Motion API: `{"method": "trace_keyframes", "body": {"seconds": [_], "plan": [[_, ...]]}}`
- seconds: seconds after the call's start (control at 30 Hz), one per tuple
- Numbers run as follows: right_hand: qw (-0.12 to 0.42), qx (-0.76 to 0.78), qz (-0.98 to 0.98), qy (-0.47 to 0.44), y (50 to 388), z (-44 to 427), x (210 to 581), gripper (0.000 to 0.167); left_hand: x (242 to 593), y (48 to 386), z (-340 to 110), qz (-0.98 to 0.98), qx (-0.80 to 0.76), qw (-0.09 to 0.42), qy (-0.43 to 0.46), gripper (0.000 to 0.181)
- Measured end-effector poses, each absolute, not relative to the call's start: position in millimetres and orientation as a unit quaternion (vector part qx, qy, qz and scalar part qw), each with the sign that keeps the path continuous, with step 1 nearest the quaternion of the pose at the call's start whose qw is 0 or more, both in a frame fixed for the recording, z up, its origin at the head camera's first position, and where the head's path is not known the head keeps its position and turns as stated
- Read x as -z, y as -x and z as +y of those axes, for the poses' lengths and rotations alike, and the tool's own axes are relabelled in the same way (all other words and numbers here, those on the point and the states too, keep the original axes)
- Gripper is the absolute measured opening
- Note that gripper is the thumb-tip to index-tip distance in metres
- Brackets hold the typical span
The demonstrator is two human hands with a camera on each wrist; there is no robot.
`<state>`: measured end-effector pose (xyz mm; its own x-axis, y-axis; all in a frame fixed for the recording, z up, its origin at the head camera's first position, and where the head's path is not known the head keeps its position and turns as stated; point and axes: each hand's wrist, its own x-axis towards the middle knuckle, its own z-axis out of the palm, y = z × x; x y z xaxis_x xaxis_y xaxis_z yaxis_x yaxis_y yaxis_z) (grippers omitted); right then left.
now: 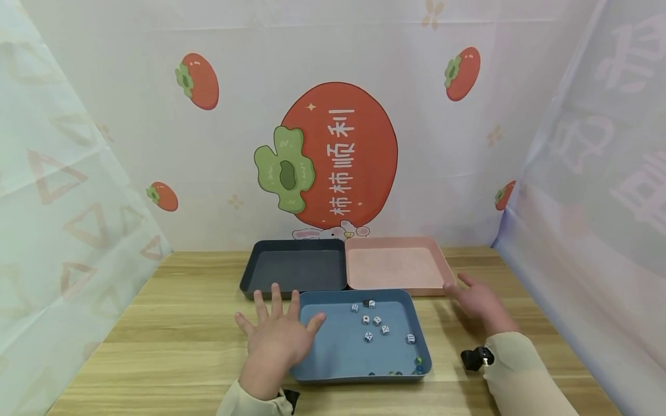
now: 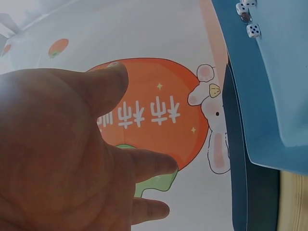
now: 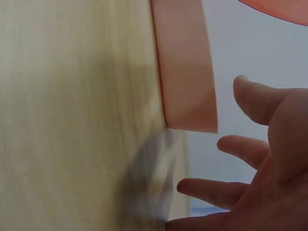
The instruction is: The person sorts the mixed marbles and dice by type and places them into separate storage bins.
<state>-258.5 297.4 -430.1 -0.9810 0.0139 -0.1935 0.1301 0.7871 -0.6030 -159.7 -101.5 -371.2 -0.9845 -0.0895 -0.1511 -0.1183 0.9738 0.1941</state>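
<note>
My left hand (image 1: pixel 278 341) is spread with fingers apart over the left edge of the blue tray (image 1: pixel 333 352), holding nothing. In the left wrist view the hand (image 2: pixel 72 149) shows its thumb and fingers extended. Several white dice (image 1: pixel 385 330) lie in the blue tray, with a dark round piece beside one at the back. Glassy marbles (image 1: pixel 418 361) lie by its front right corner. My right hand (image 1: pixel 476 301) is near the right side of the pink tray (image 1: pixel 398 292); in the right wrist view its fingers (image 3: pixel 211 191) are spread and hold nothing.
A dark navy tray (image 1: pixel 293 268) stands at the back left, against the pink tray and behind the blue one. Wooden table surface (image 1: pixel 171 329) extends to both sides. Printed cloth walls (image 1: pixel 234 138) rise behind and at both sides.
</note>
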Motion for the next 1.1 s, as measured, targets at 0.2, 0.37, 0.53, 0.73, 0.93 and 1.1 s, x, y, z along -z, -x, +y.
{"method": "trace_keyframes", "body": {"seconds": [0.2, 0.37, 0.53, 0.73, 0.93, 1.1], "plan": [[0.071, 0.313, 0.947, -0.034, 262, 295, 438, 0.081, 373, 160, -102, 0.991, -0.099, 0.069, 0.052, 0.088], [0.068, 0.309, 0.948, -0.038, 263, 294, 442, 0.078, 374, 161, -102, 0.991, -0.1, 0.069, 0.052, 0.086], [0.055, 0.315, 0.946, -0.04, 262, 291, 444, 0.07, 375, 162, -102, 0.991, -0.104, 0.064, 0.052, 0.085], [0.038, 0.319, 0.946, -0.048, 261, 293, 451, 0.068, 377, 163, -103, 0.991, -0.105, 0.064, 0.053, 0.086], [0.033, 0.326, 0.943, -0.057, 263, 294, 455, 0.069, 379, 164, -103, 0.991, -0.107, 0.065, 0.056, 0.088], [0.028, 0.319, 0.946, -0.058, 265, 294, 456, 0.068, 380, 165, -101, 0.99, -0.112, 0.061, 0.052, 0.088]]}}
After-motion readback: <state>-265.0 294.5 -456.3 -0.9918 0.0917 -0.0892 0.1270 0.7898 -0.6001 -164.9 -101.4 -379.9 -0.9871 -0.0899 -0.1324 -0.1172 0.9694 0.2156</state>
